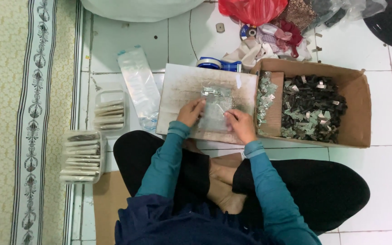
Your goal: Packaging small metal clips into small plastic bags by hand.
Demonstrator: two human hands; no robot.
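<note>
Both the left hand [190,112] and right hand [240,125] pinch a clear plastic bag [214,111] flat on the board [182,86], beside the cardboard box [357,104] of small parts, within easy reach.

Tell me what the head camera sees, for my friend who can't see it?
A person sitting cross-legged on a tiled floor presses the left hand and right hand on a small clear bag lying on a board. A cardboard box of small dark and pale pieces sits to the right, and packed trays to the left.
</note>
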